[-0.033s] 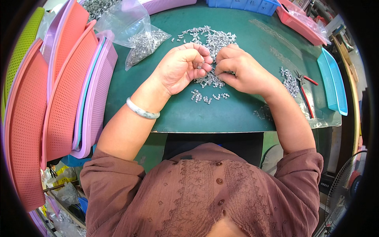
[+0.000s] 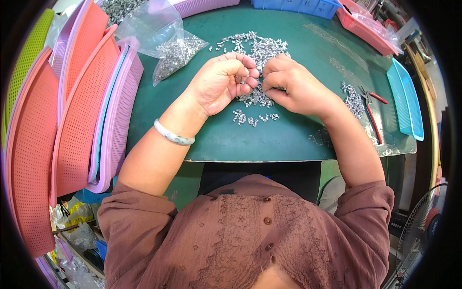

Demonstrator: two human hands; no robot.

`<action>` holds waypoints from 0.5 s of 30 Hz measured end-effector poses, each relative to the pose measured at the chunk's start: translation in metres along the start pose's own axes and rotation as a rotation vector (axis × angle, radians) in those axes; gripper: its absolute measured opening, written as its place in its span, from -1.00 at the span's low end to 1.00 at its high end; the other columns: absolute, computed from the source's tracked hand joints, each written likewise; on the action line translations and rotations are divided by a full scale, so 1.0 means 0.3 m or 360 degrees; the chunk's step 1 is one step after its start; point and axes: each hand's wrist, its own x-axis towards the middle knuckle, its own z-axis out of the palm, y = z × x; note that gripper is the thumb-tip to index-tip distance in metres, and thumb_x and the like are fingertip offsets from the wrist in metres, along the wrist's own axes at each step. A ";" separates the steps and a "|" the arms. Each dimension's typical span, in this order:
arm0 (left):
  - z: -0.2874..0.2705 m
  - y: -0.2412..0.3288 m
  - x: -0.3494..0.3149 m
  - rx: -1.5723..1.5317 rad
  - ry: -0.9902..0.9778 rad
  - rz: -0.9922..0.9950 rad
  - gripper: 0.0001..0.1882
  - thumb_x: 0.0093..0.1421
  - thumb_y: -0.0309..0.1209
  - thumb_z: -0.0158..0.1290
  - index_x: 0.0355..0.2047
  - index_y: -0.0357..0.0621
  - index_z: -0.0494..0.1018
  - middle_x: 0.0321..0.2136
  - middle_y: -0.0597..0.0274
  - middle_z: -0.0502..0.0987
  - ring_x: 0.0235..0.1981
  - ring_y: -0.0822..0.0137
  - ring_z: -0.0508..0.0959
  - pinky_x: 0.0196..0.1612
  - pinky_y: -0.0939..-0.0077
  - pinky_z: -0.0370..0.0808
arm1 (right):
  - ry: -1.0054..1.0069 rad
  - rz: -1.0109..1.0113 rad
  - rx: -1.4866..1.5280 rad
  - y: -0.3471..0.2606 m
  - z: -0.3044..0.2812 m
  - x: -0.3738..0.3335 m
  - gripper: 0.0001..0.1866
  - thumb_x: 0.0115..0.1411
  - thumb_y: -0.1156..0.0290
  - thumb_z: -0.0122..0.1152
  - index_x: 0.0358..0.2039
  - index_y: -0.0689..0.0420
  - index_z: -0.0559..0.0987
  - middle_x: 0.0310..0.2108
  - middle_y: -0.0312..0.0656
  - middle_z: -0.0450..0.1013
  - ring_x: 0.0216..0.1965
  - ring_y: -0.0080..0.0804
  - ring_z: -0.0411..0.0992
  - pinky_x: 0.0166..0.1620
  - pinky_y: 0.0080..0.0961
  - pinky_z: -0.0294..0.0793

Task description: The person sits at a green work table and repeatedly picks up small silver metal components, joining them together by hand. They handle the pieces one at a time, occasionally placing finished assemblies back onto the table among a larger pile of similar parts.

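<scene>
My left hand (image 2: 216, 84) is palm up with fingers curled, and small silvery metal parts show between its thumb and fingertips. Close beside it, my right hand (image 2: 299, 85) is closed in a pinch, knuckles up; whatever its fingertips grip is hidden. Both hands are over the near part of a loose pile of small metal parts (image 2: 270, 47) on the green table mat (image 2: 269, 142). Nearer my body lies a short row of the same kind of parts (image 2: 252, 122), in several little clusters.
A clear plastic bag of metal parts (image 2: 177, 55) lies left of the pile. At right are a smaller heap (image 2: 354, 102), red-handled pliers (image 2: 372, 120) and a turquoise basket (image 2: 404, 101). Stacked baskets (image 2: 79, 139) crowd the left; a blue bin (image 2: 296, 6) and pink basket (image 2: 365, 32) stand behind.
</scene>
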 end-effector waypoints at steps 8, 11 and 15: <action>0.017 -0.008 -0.001 0.0238 0.0134 -0.0064 -0.86 0.19 -0.50 -0.05 -0.25 -0.24 0.42 -0.45 0.22 0.50 -0.51 0.46 0.49 -0.49 0.71 0.43 | 0.0236 0.0023 0.0088 0.004 -0.007 0.011 -0.93 -0.08 0.54 0.16 -0.52 0.17 0.47 -0.44 -0.15 0.40 -0.32 -0.13 0.36 -0.22 -0.31 0.37; 0.037 0.003 -0.011 0.0388 0.0118 -0.0210 -0.85 0.23 -0.42 -0.01 -0.27 -0.23 0.46 -0.49 0.25 0.51 -0.55 0.49 0.49 -0.56 0.74 0.39 | 0.0387 0.0047 0.0140 -0.002 -0.014 0.013 -0.91 -0.07 0.54 0.16 -0.50 0.18 0.45 -0.44 -0.16 0.40 -0.34 -0.14 0.36 -0.23 -0.32 0.36; 0.047 -0.007 -0.023 0.0329 -0.0050 -0.0272 -0.82 0.24 -0.37 0.04 -0.30 -0.25 0.50 -0.50 0.25 0.53 -0.57 0.52 0.47 -0.59 0.76 0.36 | 0.0526 -0.0032 0.0126 -0.010 -0.011 0.021 -0.90 -0.07 0.56 0.17 -0.50 0.18 0.44 -0.44 -0.16 0.40 -0.34 -0.14 0.36 -0.22 -0.35 0.35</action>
